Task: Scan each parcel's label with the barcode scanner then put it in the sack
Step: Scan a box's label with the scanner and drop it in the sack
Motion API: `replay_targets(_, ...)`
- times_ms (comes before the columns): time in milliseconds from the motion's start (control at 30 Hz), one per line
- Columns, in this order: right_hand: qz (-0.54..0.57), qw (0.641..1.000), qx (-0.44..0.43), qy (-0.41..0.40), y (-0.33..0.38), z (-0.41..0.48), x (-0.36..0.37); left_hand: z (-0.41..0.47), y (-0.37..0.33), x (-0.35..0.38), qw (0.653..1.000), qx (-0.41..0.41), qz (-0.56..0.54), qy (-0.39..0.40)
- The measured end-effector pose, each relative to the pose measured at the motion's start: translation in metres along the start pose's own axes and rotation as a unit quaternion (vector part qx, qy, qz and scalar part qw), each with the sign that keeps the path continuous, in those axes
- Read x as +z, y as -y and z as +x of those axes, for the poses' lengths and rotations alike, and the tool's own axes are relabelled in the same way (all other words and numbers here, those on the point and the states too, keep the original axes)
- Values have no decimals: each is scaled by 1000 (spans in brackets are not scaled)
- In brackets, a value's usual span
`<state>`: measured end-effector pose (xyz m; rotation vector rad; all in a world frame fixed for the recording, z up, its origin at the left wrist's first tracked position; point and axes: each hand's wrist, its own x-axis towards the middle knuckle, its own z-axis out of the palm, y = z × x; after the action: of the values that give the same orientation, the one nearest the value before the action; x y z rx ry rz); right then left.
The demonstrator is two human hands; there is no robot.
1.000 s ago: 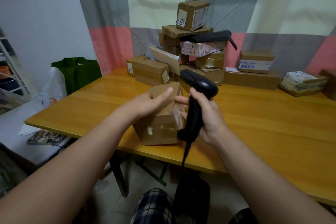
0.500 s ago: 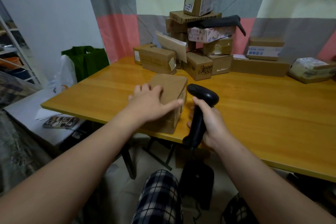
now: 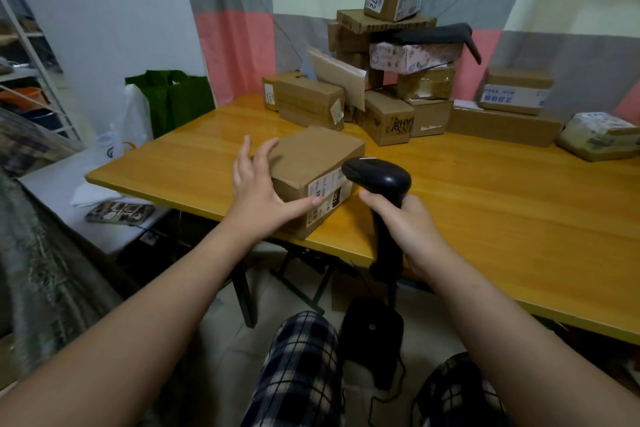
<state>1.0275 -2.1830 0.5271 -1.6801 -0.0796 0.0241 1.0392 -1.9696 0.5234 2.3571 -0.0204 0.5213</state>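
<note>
Brown cardboard parcel (image 3: pixel 313 163) lies flat on the yellow wooden bench (image 3: pixel 502 204), near the front edge, just left of frame centre. Its white printed label (image 3: pixel 327 196) is on the near side face, which faces 5 o'clock.

We see the left hand (image 3: pixel 258 196) at the parcel's 8 o'clock corner. The fingers (image 3: pixel 265 152) are straight and spread, raised over the left edge of the top. The thumb lies along the label face and touches it. The hand is flat, not gripping. We cannot tell whether the fingers touch the top.

Right hand (image 3: pixel 414 230) is at 3 o'clock of the parcel, fingers wrapped tight round the handle of the black handheld barcode scanner (image 3: pixel 379 180). The scanner is upright with its head pointing to 9 o'clock and its nose just beside the label's upper right corner. We cannot tell if they touch.

At 12 to 1 o'clock we see a pile of cardboard parcels (image 3: pixel 388 107) at the back of the bench, against a grey, pink and cream curtain (image 3: pixel 235 45). The top box reads 772, and more boxes run out toward 3 o'clock. A green fabric bag (image 3: pixel 173 97) stands off the bench at 10 o'clock, with a white plastic bag (image 3: pixel 133 121) just beside it. Plaid trousers (image 3: pixel 298 364) are at 6 o'clock.
</note>
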Motion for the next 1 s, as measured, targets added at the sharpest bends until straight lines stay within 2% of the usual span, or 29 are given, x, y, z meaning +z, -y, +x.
replay_targets(100,-25,999,-27,17,-3,1,5,-8,10,8,999,-32,-39,1)
replay_targets(267,-36,998,-49,12,-4,3,8,-12,20,17,998,-70,0,8)
replay_targets(400,-46,996,-76,-19,8,4,0,10,-7,1,999,-16,19,-21)
replay_targets(500,-45,988,-106,-101,24,7,-13,40,-46,-19,999,27,30,-16)
replay_targets(600,21,987,-104,-121,42,7,-29,72,-84,-36,995,64,79,26)
replay_targets(667,92,987,-73,-109,49,4,-36,87,-99,-42,987,84,110,85)
replay_targets(733,125,985,-47,-107,47,3,-39,91,-105,-40,975,96,95,178)
replay_targets(800,165,981,-26,-102,40,2,-39,87,-104,-30,969,99,53,221)
replay_targets(833,179,979,-20,-99,38,0,-39,85,-101,-22,973,103,32,202)
replay_targets(900,169,979,-28,-107,35,-3,-43,80,-95,-7,986,136,1,101)
replay_targets(967,114,984,-57,-124,32,-9,-47,74,-89,7,985,171,-9,5)
replay_targets(1000,81,985,-73,-133,29,-12,-49,71,-87,12,984,179,-12,-19)
